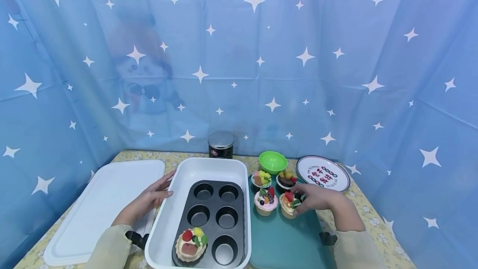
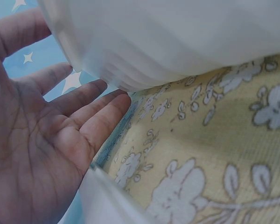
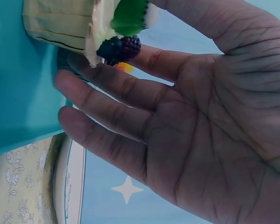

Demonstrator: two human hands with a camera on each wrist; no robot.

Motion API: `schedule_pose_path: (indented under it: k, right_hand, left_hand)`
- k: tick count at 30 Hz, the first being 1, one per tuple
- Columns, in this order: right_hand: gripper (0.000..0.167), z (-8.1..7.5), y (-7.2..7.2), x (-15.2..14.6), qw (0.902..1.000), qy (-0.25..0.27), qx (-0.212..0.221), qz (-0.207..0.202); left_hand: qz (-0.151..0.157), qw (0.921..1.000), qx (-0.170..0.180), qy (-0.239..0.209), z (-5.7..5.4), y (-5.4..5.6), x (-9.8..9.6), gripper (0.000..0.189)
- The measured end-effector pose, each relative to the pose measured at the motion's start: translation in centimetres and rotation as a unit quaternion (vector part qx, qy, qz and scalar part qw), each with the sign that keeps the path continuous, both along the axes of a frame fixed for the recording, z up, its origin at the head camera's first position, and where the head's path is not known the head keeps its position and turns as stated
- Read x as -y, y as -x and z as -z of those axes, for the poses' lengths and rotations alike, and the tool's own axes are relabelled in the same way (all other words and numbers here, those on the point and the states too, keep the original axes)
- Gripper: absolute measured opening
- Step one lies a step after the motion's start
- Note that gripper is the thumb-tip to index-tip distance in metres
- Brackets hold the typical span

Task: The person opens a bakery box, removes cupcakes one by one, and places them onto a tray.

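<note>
My right hand (image 1: 315, 197) is at a cupcake (image 1: 287, 209) topped with cream and fruit, on the green tray (image 1: 284, 240). In the right wrist view its fingers (image 3: 107, 135) reach past the cupcake's dark berry (image 3: 119, 49), fairly straight; whether they press on it I cannot tell. My left hand (image 1: 146, 202) is at the left side of a white tub (image 1: 164, 215), fingers (image 2: 107, 112) extended by its wall. Inside the tub lies a dark muffin pan (image 1: 213, 227); a fruit-topped cupcake (image 1: 191, 246) sits in its near-left cup. The pan's other cups hold nothing.
Three more cupcakes stand on the tray, one with pink cream (image 1: 266, 202). Behind are a green bowl (image 1: 273, 162), a patterned plate (image 1: 317, 169) and a dark tin (image 1: 221, 146). A white lid (image 1: 101, 211) lies left of the tub. Starry curtains (image 1: 239, 74) surround the table.
</note>
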State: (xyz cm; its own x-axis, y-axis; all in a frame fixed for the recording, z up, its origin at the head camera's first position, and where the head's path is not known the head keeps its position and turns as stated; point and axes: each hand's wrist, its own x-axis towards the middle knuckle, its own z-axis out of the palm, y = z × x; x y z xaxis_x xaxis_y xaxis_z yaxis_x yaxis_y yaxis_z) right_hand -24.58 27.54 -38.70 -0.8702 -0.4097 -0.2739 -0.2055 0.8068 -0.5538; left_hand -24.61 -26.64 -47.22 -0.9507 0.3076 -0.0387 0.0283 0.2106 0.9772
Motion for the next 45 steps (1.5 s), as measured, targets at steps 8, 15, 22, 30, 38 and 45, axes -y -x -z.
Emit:
schedule_pose_path:
  k: [8, 15, 22, 30, 38, 45]
  right_hand:
    - [0.060, -0.5, -0.1, 0.1, 0.9990, 0.030, -0.029, -0.014]
    - [0.055, -1.1, -0.5, 0.7, 0.9978, 0.042, -0.043, -0.028]
    - [0.045, -2.0, -1.2, 2.3, 0.9941, 0.037, -0.086, -0.055]
    - [0.035, -2.1, -2.0, 5.9, 0.9784, 0.040, -0.142, -0.145]
    - [0.041, -0.8, -3.8, 10.9, 0.9639, 0.053, -0.138, -0.221]
    - [0.035, 0.3, -4.6, 13.2, 0.9540, 0.057, -0.130, -0.264]
  left_hand:
    - [0.001, 1.0000, 0.002, 0.000, 0.0, 0.0, 0.0, 0.075]
    - [0.006, 1.0000, -0.001, -0.005, 0.2, 0.2, 0.1, 0.074]
    - [0.001, 1.0000, 0.000, 0.000, 0.2, 0.1, 0.1, 0.075]
    - [0.001, 0.9999, 0.013, -0.009, -0.1, 0.1, 0.0, 0.076]
    - [0.004, 1.0000, 0.002, -0.002, 0.0, 0.0, 0.1, 0.074]
    - [-0.002, 1.0000, 0.007, -0.003, -0.1, 0.0, 0.0, 0.075]
